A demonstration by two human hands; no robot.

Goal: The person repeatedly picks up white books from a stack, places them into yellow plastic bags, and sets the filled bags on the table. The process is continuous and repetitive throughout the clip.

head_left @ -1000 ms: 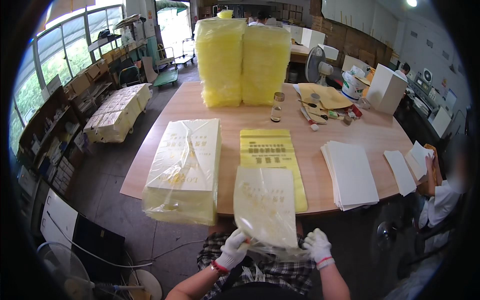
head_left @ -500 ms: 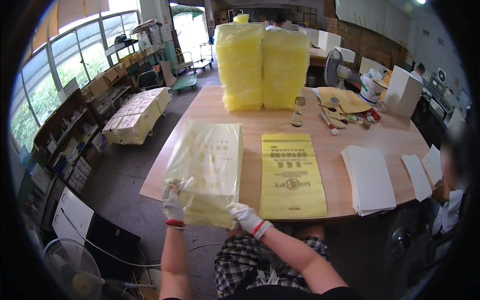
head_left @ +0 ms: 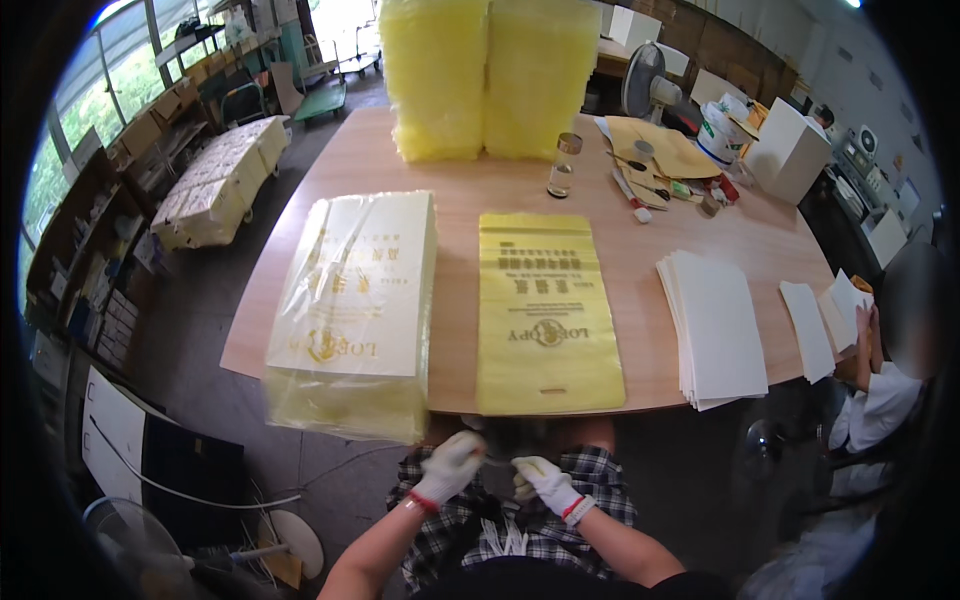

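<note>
Just off the table's (head_left: 632, 290) near edge, the left hand (head_left: 450, 470) and right hand (head_left: 545, 484) curl their fingers, any grip unclear; right of the bagged stack (head_left: 350, 280) lie flat yellow bags (head_left: 545, 285), likely needing a light pinch.

A workshop, judging by the large table (head_left: 720, 235) with tall yellow plastic stacks (head_left: 437, 85), far-left green trolley (head_left: 322, 101) and crowded left shelves (head_left: 75, 215).

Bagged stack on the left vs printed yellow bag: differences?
The bagged stack is thick; the yellow bag lies low and flat. The bagged stack's top is whitish with gold print; the yellow bag's print is dark. The bagged stack juts past the table's near edge; the yellow bag roughly reaches it.
</note>
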